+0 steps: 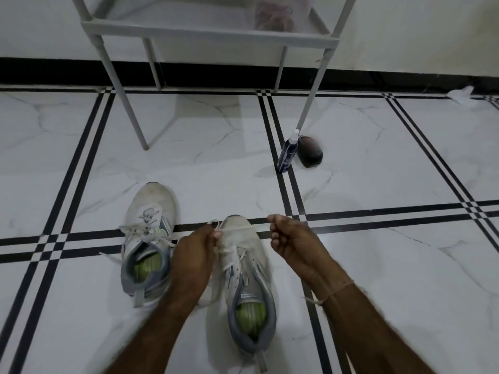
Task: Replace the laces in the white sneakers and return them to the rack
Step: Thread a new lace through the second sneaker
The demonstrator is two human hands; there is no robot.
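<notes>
The nearer white sneaker (248,279) is set on the black-lined white marble floor (189,147), its lace (244,228) stretched between the left hand (195,255) and right hand (291,238), the fingers of each clamped on it. The second sneaker (149,238) is placed just beside it. A bag (275,14) of reddish items is held on the rack (189,25).

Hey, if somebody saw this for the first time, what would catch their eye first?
The left hand and right hand, low centre, pinch a thin white lace taut between them above the toe of a white sneaker with a grey collar and green insole. The matching sneaker, loosely laced, stands just left of it. Farther back, a dark blue spray bottle stands beside a leg of the white tubular rack.
</notes>
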